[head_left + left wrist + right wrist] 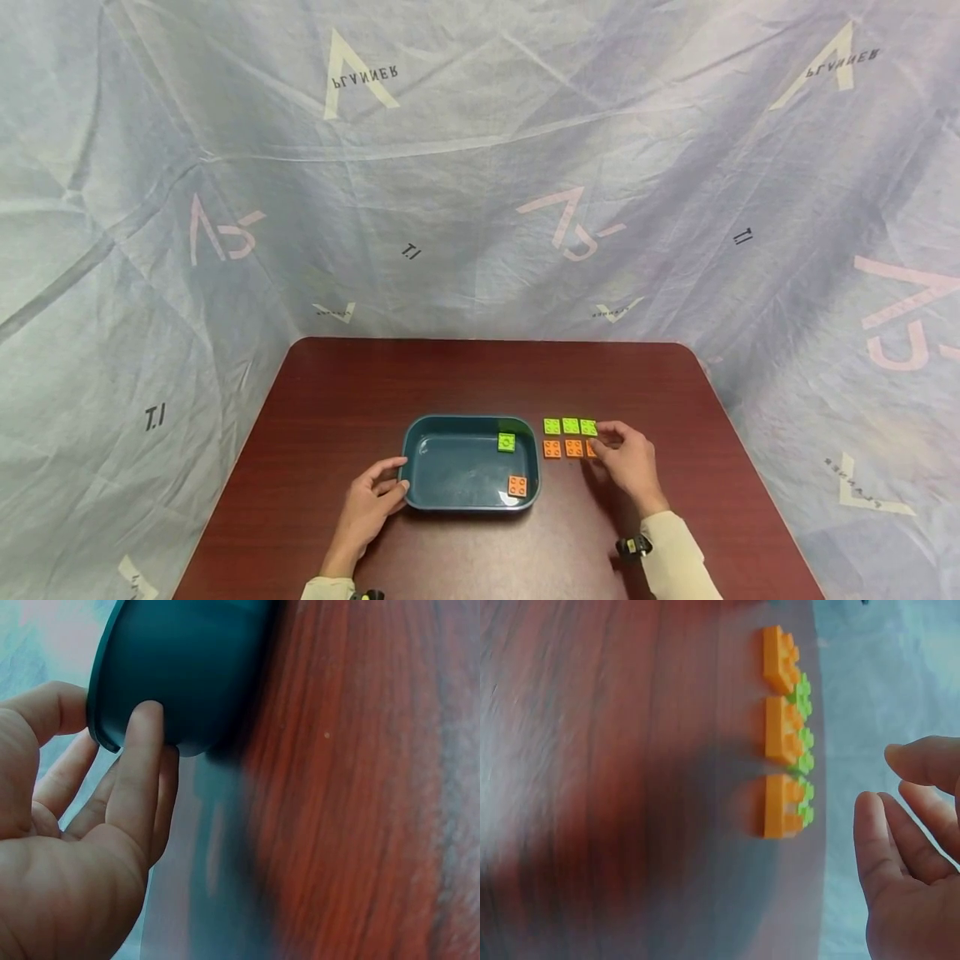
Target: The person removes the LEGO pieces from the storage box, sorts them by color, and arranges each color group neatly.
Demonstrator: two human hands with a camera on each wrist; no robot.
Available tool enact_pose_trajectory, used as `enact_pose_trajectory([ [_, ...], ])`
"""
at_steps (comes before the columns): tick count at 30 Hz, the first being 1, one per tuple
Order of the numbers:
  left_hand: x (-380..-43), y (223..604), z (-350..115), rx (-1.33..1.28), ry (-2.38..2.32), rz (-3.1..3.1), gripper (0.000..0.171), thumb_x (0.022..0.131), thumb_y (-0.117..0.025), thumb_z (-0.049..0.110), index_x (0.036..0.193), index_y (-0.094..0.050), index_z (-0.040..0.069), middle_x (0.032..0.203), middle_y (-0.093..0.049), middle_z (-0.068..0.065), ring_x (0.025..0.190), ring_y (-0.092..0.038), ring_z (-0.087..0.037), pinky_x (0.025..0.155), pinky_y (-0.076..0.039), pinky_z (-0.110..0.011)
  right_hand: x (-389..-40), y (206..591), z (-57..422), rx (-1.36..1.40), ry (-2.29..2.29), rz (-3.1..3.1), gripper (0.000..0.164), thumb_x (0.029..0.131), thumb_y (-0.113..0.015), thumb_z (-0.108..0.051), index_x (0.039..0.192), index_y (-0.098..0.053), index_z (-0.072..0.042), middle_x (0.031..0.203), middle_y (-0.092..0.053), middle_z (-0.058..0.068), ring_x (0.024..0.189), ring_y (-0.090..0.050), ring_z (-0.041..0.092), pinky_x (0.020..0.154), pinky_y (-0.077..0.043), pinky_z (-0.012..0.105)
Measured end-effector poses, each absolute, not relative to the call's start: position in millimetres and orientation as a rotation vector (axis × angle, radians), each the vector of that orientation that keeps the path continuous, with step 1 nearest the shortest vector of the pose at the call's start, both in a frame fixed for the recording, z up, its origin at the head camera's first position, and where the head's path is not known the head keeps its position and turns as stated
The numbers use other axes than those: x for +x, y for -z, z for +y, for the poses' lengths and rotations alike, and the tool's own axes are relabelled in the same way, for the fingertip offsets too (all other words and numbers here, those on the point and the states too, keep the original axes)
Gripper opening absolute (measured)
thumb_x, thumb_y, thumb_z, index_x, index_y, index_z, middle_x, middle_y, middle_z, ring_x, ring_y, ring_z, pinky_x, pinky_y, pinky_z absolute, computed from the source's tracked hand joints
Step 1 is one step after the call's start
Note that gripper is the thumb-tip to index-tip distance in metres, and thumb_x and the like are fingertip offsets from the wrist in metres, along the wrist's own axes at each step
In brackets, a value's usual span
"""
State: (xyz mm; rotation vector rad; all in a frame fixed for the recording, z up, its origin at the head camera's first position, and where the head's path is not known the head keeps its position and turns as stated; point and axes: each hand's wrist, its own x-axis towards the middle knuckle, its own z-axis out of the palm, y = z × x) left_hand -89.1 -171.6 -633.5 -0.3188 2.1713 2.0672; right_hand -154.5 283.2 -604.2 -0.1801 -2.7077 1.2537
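Observation:
A dark teal tray point(457, 468) stands on the table, holding a green toy brick point(506, 442) and an orange toy brick point(517, 486) near its right end. My left hand point(366, 510) holds the tray's left rim; in the left wrist view, one fingertip lies over the rim and another finger presses the outer wall. To the right of the tray, three green bricks point(570, 426) form a row behind three orange bricks point(780, 731). Over the right end of these rows hovers my right hand point(632, 467), thumb and fingers apart, nothing between them. It partly hides the rightmost orange brick.
The reddish-brown wooden table point(360, 375) has rounded far corners. Grey printed sheeting point(472, 275) hangs behind it and along both sides. The tray's raised walls stand close to the left ends of the brick rows.

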Motion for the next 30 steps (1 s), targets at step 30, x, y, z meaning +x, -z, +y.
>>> enact_pose_trajectory([
  [30, -88, 634, -172, -0.313, -2.049, 2.170, 0.045, 0.096, -0.079, 0.013, 0.140, -0.068, 0.018, 0.136, -0.064, -0.017, 0.116, -0.071, -0.027, 0.083, -0.066, -0.035, -146, 576, 191, 0.237, -1.629, -2.652, 0.032, 0.089, -0.084, -0.003, 0.119, -0.076, -0.002, 0.110, -0.079, 0.013, 0.099, -0.077, 0.021, 0.082, -0.064, 0.028],
])
